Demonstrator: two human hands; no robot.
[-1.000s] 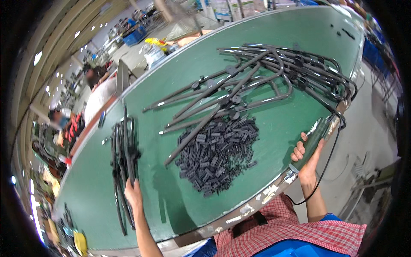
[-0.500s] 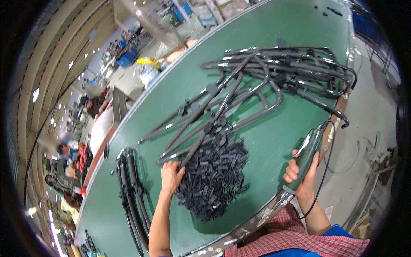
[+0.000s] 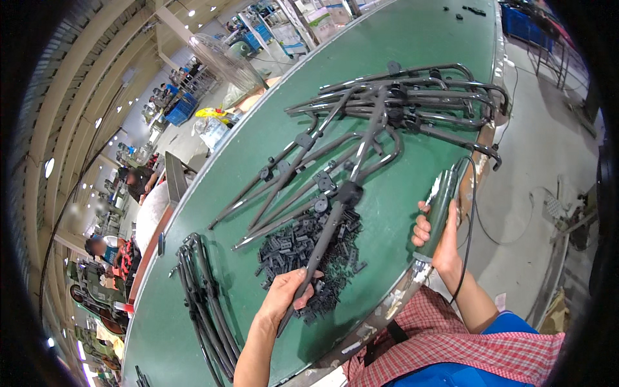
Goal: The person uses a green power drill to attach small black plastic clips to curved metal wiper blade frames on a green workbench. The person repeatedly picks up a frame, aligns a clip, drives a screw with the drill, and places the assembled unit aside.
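My left hand (image 3: 284,297) is closed round the lower end of a dark bent-tube frame (image 3: 331,226). That frame slants up and away from me, with a black plastic joint partway along it. Beneath it lies a heap of small black plastic parts (image 3: 276,253), partly hidden by the tube and my hand. At the table's right edge, my right hand (image 3: 447,248) grips a green cylindrical power screwdriver (image 3: 441,209) with a cord. Its fingers wrap the body, and it is apart from the frames.
More tube frames (image 3: 445,97) are piled across the far part of the green table (image 3: 361,55). Several finished-looking tubes lie in a bundle (image 3: 205,293) at left. A black cord (image 3: 472,213) loops beside my right wrist. Other people work beyond the table's left edge.
My left hand has taken hold of a frame and drawn its end nearer to me, over the heap. My right hand with the screwdriver appears slightly further left and higher.
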